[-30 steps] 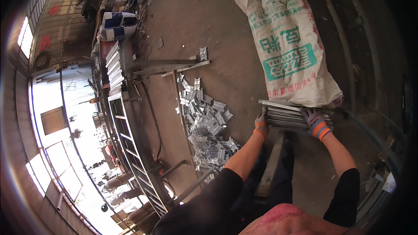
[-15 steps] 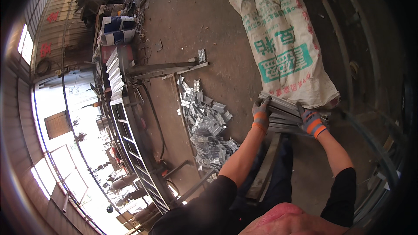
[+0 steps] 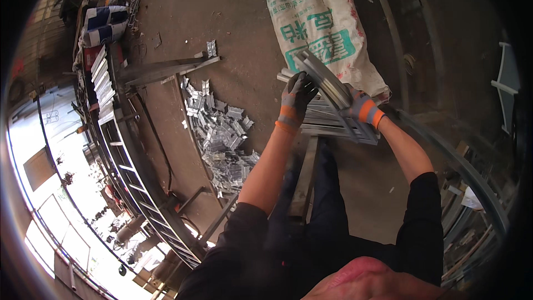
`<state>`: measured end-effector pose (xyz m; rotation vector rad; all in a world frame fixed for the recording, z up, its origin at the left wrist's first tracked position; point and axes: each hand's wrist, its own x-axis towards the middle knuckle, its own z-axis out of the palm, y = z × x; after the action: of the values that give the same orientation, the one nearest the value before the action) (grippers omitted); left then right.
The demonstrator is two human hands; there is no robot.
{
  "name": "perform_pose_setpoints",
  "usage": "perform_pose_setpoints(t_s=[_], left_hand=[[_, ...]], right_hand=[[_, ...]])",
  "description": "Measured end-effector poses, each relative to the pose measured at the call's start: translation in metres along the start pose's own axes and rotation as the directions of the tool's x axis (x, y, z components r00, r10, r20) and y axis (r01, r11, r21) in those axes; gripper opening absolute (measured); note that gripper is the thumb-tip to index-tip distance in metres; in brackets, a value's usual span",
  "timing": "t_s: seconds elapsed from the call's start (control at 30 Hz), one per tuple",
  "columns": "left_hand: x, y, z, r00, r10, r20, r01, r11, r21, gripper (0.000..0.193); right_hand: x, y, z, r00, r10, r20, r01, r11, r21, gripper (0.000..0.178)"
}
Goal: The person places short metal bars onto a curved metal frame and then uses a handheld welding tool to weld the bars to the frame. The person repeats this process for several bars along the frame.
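Grey metal strips (image 3: 323, 79) form a bundle that slants up from the stack of similar strips (image 3: 319, 118) in front of me. My left hand (image 3: 298, 93), in a grey glove with an orange cuff, closes round the bundle's left side. At its lower right end my right hand (image 3: 360, 105), gloved alike, grips the strips; some of its fingers are hidden behind them. Beneath the stack, a metal beam (image 3: 304, 180) runs back between my legs. A printed white woven sack (image 3: 316, 28) lies just beyond the strips.
Many small bent metal pieces (image 3: 219, 139) lie heaped on the floor to my left. Further left stands a ladder-like metal frame (image 3: 133, 178), with light strips (image 3: 101, 86) laid at its far end. A curved metal rail (image 3: 466, 169) passes on my right.
Both hands have raised the bundle from the stack and tilted it, its far end now overlapping the sack. The whole view has shifted, so the surroundings appear further left.
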<state>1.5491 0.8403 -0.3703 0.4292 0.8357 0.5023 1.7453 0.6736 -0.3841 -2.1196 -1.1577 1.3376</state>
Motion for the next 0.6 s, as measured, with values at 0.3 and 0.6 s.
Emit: perform_pose_setpoints(t_s=[0.3, 0.6], left_hand=[[-0.081, 0.032, -0.051, 0.993, -0.056, -0.108, 0.049, 0.997, -0.068, 0.050], [-0.231, 0.103, -0.111, 0.967, 0.253, 0.026, -0.251, 0.966, -0.058, 0.059]], right_hand=[[-0.043, -0.100, -0.063, 0.970, -0.149, -0.190, 0.190, 0.957, 0.217, 0.098], [-0.180, -0.207, -0.058, 0.985, -0.061, -0.160, 0.108, 0.947, 0.304, 0.087]])
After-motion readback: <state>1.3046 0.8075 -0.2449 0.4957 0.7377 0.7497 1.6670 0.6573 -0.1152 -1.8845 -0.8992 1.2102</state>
